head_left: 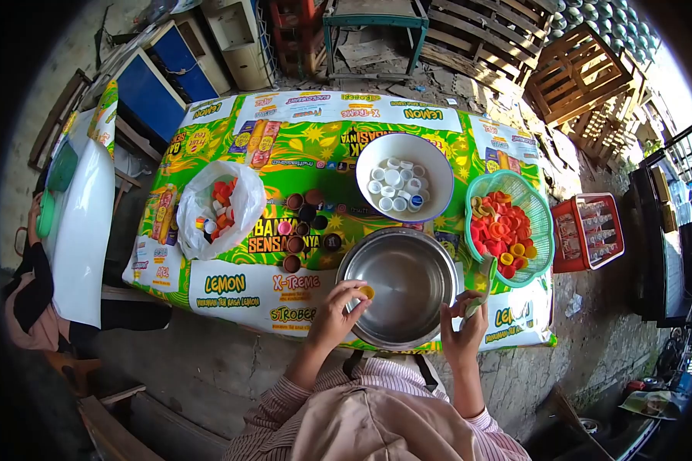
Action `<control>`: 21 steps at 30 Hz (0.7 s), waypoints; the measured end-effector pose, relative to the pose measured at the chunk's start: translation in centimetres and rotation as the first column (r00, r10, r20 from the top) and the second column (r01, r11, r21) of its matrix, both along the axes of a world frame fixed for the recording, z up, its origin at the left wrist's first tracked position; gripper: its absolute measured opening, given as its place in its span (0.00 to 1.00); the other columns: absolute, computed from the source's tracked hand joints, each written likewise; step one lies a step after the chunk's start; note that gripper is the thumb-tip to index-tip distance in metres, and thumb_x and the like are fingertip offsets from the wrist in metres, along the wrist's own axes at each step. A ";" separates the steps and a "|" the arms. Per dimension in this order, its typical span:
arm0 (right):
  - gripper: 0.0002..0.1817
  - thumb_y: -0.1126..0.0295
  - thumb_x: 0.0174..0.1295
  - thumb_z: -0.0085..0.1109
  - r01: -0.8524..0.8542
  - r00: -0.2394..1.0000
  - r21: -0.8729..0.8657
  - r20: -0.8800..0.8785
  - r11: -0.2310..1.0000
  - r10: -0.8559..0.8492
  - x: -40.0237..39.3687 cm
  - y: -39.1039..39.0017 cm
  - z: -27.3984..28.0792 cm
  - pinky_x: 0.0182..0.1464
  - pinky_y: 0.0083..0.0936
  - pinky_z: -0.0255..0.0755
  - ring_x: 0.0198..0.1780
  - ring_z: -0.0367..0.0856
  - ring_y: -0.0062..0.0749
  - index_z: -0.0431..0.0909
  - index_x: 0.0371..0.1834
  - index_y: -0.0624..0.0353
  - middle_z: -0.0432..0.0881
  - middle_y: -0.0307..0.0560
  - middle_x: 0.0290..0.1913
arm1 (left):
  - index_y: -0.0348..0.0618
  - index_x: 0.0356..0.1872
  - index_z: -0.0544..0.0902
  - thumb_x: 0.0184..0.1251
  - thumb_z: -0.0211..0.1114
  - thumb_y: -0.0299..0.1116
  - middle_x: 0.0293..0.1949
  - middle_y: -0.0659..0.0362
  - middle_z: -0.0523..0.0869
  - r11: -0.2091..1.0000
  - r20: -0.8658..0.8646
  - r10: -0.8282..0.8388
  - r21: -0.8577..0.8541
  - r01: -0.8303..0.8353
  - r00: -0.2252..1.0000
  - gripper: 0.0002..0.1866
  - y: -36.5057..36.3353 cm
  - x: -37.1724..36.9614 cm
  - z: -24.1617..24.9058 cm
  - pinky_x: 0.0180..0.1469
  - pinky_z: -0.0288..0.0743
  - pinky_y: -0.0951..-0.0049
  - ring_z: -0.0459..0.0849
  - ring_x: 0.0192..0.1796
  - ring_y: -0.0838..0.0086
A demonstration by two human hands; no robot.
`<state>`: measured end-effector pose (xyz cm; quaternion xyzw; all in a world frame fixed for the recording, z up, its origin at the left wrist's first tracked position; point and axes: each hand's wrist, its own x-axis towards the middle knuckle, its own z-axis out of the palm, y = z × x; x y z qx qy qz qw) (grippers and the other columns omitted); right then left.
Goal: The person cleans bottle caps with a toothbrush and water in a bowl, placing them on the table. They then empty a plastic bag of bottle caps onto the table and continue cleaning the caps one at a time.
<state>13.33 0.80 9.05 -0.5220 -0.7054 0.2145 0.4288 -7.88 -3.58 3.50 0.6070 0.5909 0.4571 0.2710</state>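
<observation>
My left hand [338,313] pinches a yellow bottle cap [367,292] at the left rim of a steel bowl [407,288]. To the bowl's right, my right hand [463,329] is closed on a pale green, strip-like thing [485,283], whose exact kind I cannot tell. Its upper end overlaps a mint-green colander [547,242] of red, orange and yellow caps [502,223]. Behind the steel bowl, a white basin [373,154] with a blue rim contains white caps [397,184]. Several dark brown and black caps [307,213] and a pink one [284,228] lie left of the bowls.
A white plastic bag [246,184] with red, orange and white caps stands on the left of the printed green table cover [300,154]. A red crate [563,230] is beyond the table's right edge. At far left another person [34,307] sits by a white surface [84,230].
</observation>
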 end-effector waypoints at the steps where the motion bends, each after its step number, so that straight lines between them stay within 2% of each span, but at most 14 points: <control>1: 0.13 0.83 0.44 0.61 0.004 1.000 0.046 -0.027 0.999 -0.002 1.3 0.0 -0.1 0.29 0.30 0.61 0.27 0.66 0.37 0.64 0.25 0.63 0.68 0.48 0.27 | 0.40 0.30 0.78 0.55 0.65 0.29 0.43 0.55 0.81 1.000 -0.069 -0.002 -0.010 0.001 0.998 0.06 0.2 0.9 -0.3 0.48 0.73 0.66 0.79 0.47 0.61; 2: 0.13 0.84 0.44 0.61 0.025 0.999 -0.007 -0.032 1.000 -0.026 2.6 -0.3 -0.3 0.29 0.30 0.61 0.27 0.66 0.38 0.63 0.25 0.62 0.68 0.48 0.27 | 0.40 0.28 0.79 0.55 0.65 0.30 0.43 0.56 0.82 1.000 -0.141 -0.014 -0.026 0.011 0.990 0.06 0.7 1.6 -0.6 0.48 0.74 0.67 0.80 0.47 0.63; 6: 0.13 0.84 0.44 0.61 0.047 0.998 0.042 0.029 0.998 -0.049 7.0 -0.6 -1.6 0.29 0.29 0.61 0.28 0.66 0.36 0.64 0.25 0.63 0.68 0.48 0.28 | 0.37 0.29 0.79 0.53 0.66 0.30 0.43 0.50 0.83 0.997 -0.150 -0.026 -0.073 0.015 0.988 0.08 2.3 4.8 -2.0 0.44 0.76 0.67 0.82 0.43 0.59; 7: 0.13 0.85 0.44 0.61 0.057 0.996 -0.031 -0.074 0.998 -0.059 7.6 -0.9 -2.1 0.28 0.27 0.63 0.28 0.66 0.33 0.65 0.27 0.64 0.68 0.47 0.29 | 0.36 0.29 0.79 0.53 0.66 0.29 0.44 0.49 0.82 0.994 -0.174 -0.044 -0.105 0.026 0.984 0.08 2.7 5.2 -3.1 0.45 0.76 0.67 0.82 0.44 0.58; 9: 0.13 0.85 0.44 0.60 0.058 0.996 -0.063 -0.057 0.996 -0.062 9.1 -1.1 -2.3 0.27 0.25 0.65 0.27 0.66 0.31 0.66 0.28 0.65 0.68 0.47 0.30 | 0.35 0.29 0.79 0.53 0.66 0.28 0.44 0.47 0.81 0.995 -0.188 -0.033 -0.095 0.016 0.982 0.07 3.4 6.0 -4.4 0.46 0.76 0.67 0.81 0.44 0.57; 11: 0.13 0.85 0.44 0.60 0.038 0.999 -0.014 -0.030 0.999 -0.038 10.3 -1.2 -2.2 0.27 0.25 0.65 0.25 0.66 0.30 0.66 0.30 0.66 0.68 0.47 0.31 | 0.34 0.29 0.79 0.51 0.66 0.27 0.46 0.46 0.80 0.994 -0.221 -0.018 -0.106 -0.006 0.975 0.07 3.6 6.5 -5.4 0.47 0.75 0.66 0.81 0.45 0.56; 14: 0.13 0.86 0.44 0.60 -0.002 0.997 -0.007 -0.072 1.000 0.002 11.7 -1.1 -2.7 0.27 0.24 0.64 0.25 0.65 0.30 0.66 0.31 0.66 0.68 0.46 0.30 | 0.36 0.34 0.79 0.50 0.67 0.26 0.44 0.47 0.81 0.995 -0.278 -0.012 -0.094 -0.015 0.961 0.10 3.8 6.9 -5.5 0.45 0.75 0.65 0.81 0.44 0.56; 16: 0.13 0.86 0.44 0.60 -0.009 0.997 -0.008 -0.082 1.000 0.008 12.4 -1.1 -3.3 0.27 0.24 0.64 0.25 0.65 0.30 0.66 0.31 0.66 0.68 0.47 0.30 | 0.38 0.39 0.77 0.50 0.67 0.26 0.40 0.49 0.82 0.989 -0.230 0.009 -0.145 -0.043 0.973 0.14 3.7 7.1 -5.0 0.43 0.75 0.65 0.81 0.43 0.57; 21: 0.13 0.85 0.45 0.60 -0.047 0.995 -0.007 -0.094 0.999 0.046 13.1 -0.9 -3.0 0.26 0.23 0.67 0.24 0.65 0.30 0.67 0.32 0.66 0.67 0.47 0.30 | 0.40 0.43 0.76 0.49 0.67 0.26 0.38 0.49 0.82 0.983 -0.279 -0.007 -0.179 -0.045 0.960 0.17 3.8 7.0 -5.2 0.42 0.75 0.65 0.81 0.41 0.57</control>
